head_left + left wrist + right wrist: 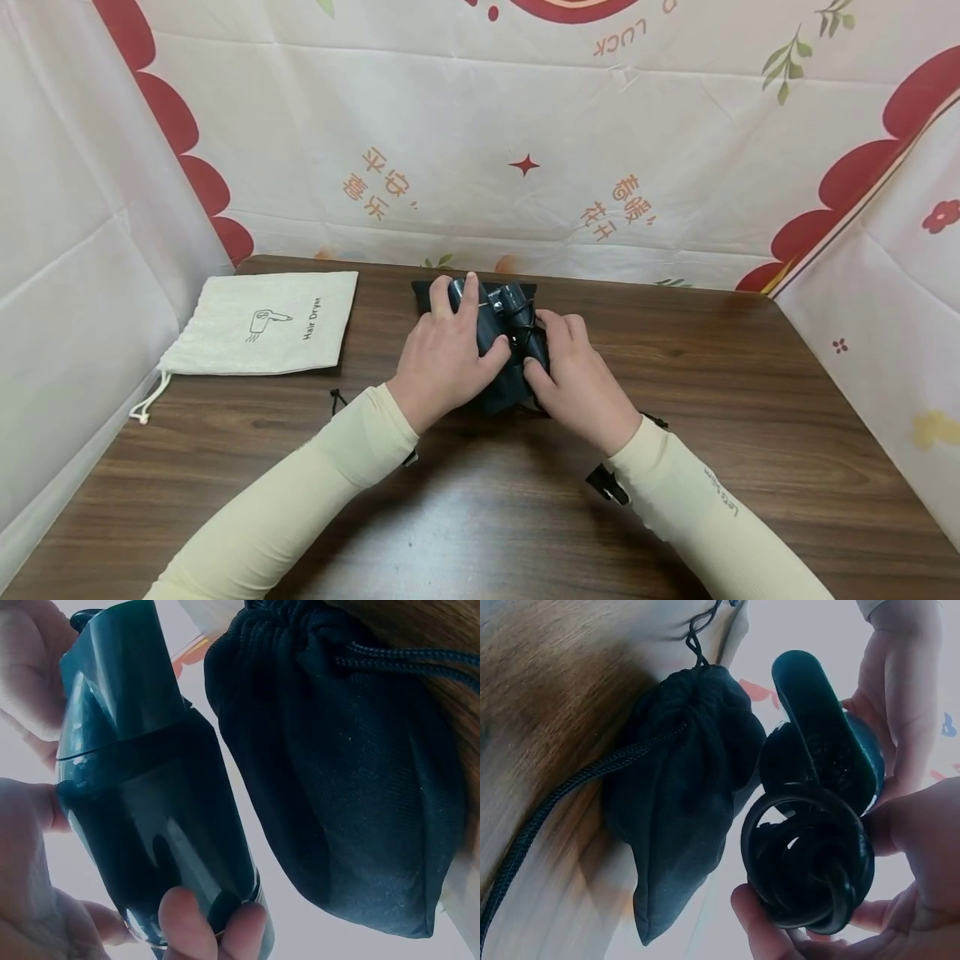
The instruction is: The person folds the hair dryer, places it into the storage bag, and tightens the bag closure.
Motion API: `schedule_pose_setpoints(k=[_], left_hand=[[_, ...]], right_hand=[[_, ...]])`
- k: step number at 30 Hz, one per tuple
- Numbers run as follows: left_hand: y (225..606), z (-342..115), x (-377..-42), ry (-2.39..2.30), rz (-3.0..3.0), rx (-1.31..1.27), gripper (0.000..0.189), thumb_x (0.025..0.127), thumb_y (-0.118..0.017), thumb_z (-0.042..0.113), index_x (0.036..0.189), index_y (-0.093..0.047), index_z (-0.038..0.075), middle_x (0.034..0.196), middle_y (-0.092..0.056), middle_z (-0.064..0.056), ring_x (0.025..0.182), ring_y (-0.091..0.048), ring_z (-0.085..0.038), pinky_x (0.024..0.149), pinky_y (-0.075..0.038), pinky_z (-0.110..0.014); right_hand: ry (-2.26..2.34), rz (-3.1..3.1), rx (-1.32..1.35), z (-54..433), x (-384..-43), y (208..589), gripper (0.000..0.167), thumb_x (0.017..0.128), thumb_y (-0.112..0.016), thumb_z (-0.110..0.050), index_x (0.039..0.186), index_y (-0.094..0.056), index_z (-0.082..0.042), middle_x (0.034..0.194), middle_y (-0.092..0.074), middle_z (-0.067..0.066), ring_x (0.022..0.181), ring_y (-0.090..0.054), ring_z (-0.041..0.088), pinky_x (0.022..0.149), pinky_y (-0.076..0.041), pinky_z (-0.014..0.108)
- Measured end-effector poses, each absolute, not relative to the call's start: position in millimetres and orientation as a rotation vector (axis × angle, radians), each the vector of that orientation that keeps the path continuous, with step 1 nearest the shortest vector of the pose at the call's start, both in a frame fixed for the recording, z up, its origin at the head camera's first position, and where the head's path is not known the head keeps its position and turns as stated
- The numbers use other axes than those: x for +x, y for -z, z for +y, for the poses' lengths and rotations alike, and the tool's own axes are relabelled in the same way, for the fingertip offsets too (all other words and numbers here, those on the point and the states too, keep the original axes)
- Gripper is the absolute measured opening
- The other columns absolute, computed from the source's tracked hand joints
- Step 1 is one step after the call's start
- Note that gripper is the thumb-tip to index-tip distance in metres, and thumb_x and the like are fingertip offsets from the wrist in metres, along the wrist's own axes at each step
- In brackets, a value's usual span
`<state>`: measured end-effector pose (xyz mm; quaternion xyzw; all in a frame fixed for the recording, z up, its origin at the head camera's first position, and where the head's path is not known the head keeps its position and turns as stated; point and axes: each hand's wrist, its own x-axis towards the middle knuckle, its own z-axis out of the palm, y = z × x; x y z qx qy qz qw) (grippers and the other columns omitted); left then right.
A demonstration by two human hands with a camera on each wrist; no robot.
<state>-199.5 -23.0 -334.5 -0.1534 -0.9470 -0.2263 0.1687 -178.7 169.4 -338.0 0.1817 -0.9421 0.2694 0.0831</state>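
Note:
A dark glossy hair dryer [488,325] with a folded handle is held between both hands over the wooden table. My left hand [446,358] grips its body, and in the left wrist view the fingertips curl round the lower end of the dryer [154,802]. On the other side, my right hand [581,379] holds the part wound with black cord; the right wrist view shows this coiled cord [859,859] between thumb and fingers, with a flat nozzle [810,712] beyond. Beside the dryer is a black drawstring pouch [337,772], partly hidden by it in the head view.
A white cloth bag [225,321] printed "Hair Dryer" lies flat at the table's left, its white drawstring [153,397] hanging toward the edge. Patterned white curtains [465,108] enclose the back and both sides of the brown table [675,350].

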Motion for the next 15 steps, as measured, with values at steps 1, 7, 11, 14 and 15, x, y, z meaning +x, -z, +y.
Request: schedule_pose_setpoints(k=[1,7,11,14,15], left_hand=[[334.4,-22.9,-199.4,0.641,-2.698,-0.437,0.081,0.093,-0.058,0.048,0.156,-0.028,0.007,0.145,-0.027,-0.023,0.069,-0.057,-0.024,0.061,-0.056,-0.036],[332.6,-22.2,-197.4,0.612,-2.705,-0.448,0.08,0.093,-0.058,0.046,0.156,-0.028,0.007,0.146,-0.027,-0.022,0.066,-0.055,-0.024,0.058,-0.054,-0.036],[332.5,-21.7,-196.7,0.585,-2.716,-0.455,0.08,0.093,-0.058,0.047,0.156,-0.028,0.007,0.146,-0.027,-0.022,0.064,-0.054,-0.023,0.056,-0.053,-0.034],[333.8,-21.1,-196.8,0.595,-2.738,-0.454,0.081,0.093,-0.057,0.047,0.156,-0.027,0.007,0.147,-0.027,-0.023,0.064,-0.054,-0.023,0.055,-0.053,-0.033],[334.2,-20.8,-196.9,0.597,-2.746,-0.452,0.081,0.093,-0.057,0.047,0.156,-0.027,0.006,0.147,-0.026,-0.023,0.064,-0.054,-0.023,0.056,-0.053,-0.033]], right_hand=[[-0.807,-2.816,0.542,169.6,-179.0,338.4,0.057,0.097,-0.056,-0.017,0.147,-0.036,0.002,0.122,-0.041,0.018,0.084,-0.057,0.027,0.067,-0.053,0.034],[-0.895,-2.845,0.554,170.8,-184.1,340.2,0.055,0.095,-0.059,-0.016,0.143,-0.042,0.002,0.117,-0.058,0.016,0.084,-0.061,0.022,0.069,-0.054,0.034],[-0.945,-2.869,0.522,171.3,-184.4,340.6,0.054,0.094,-0.06,-0.016,0.142,-0.043,0.003,0.107,-0.063,0.015,0.072,-0.063,0.018,0.059,-0.055,0.03],[-0.876,-2.861,0.541,171.2,-184.4,340.7,0.048,0.093,-0.059,-0.015,0.136,-0.048,0.001,0.102,-0.063,0.011,0.073,-0.062,0.018,0.061,-0.053,0.031],[-0.857,-2.856,0.552,171.0,-184.3,340.7,0.045,0.093,-0.059,-0.015,0.134,-0.05,0.0,0.1,-0.062,0.009,0.074,-0.061,0.019,0.061,-0.053,0.031]])
